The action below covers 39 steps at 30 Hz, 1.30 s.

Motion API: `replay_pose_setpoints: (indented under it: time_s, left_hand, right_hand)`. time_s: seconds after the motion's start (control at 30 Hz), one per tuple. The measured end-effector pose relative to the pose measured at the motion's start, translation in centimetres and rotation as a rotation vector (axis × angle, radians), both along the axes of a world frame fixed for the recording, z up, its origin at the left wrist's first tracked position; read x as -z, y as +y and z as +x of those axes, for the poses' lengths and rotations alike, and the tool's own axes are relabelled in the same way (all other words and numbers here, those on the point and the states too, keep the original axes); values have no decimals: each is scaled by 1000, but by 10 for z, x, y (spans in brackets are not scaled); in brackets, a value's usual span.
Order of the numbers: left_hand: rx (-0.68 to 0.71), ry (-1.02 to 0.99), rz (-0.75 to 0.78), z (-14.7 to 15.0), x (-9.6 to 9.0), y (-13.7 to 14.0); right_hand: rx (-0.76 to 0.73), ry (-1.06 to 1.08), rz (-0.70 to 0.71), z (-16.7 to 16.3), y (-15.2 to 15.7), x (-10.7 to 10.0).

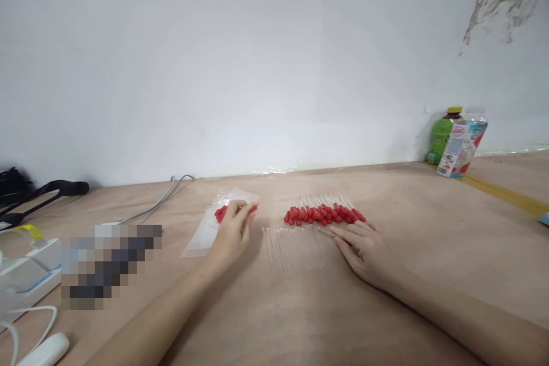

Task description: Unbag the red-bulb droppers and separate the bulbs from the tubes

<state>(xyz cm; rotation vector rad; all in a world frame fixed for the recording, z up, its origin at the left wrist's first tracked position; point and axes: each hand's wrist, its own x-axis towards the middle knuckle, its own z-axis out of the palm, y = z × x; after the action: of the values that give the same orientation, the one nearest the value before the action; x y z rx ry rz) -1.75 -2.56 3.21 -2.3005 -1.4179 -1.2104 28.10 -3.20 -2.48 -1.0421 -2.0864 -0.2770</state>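
Observation:
My left hand [234, 227] is closed in a pinch on a small red piece [254, 208], above the right side of a clear plastic bag [201, 243]. More red pieces [220, 214] lie in or on that bag, partly behind my fingers. In the middle, a row of pale sticks with red tips [317, 214] lies with the tips toward me. Nearer to me, several thin clear sticks [294, 249] are laid side by side. My right hand [362, 247] rests low at the right of both rows, thumb and fingers closed on a thin clear stick [328, 232].
Two bottles, one green [440, 140] and one clear with a label [461, 148], stand by the wall at the right. On the left are a white power strip [32, 274], cables [158, 203], a black strap-like object [51, 189] and a blurred-out dark item [114, 266].

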Motion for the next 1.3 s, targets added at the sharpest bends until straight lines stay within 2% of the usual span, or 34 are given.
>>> replay_pose_setpoints:
  time_s: [0.1,0.2,0.3,0.53,0.73,0.83,0.93,1.2,1.3]
  left_hand:
    - [-251,-131,-192,-32,-17,18]
    - [-323,-159,-262,-66,-24,34]
    - [-350,-166,-301,-88,-19,45]
    - [-371,-157,-308,-97,0,60]
    - [-397,-151,-267,-97,0,58]
    - [-436,-151,-191,-90,-6,52]
    - [-396,-110,-112,-70,-10,45]
    - [-16,165,-111,23,6,33]
    - [54,236,-112,47,9,35]
  right_hand:
    - [17,15,-37,-7,3,-1]
    - [27,19,-62,-12,5,-4]
    - [10,10,-78,-18,4,-7]
    - [-30,-51,-118,-23,-4,-12]
    - [-51,-82,-122,-21,-6,-16]
    - [-61,-85,-119,-20,-8,-17]
    - [-60,-76,-109,-20,-8,-16]
    - [-99,-58,-98,-20,-7,-15]
    - [-122,-49,-107,-20,-7,-15]
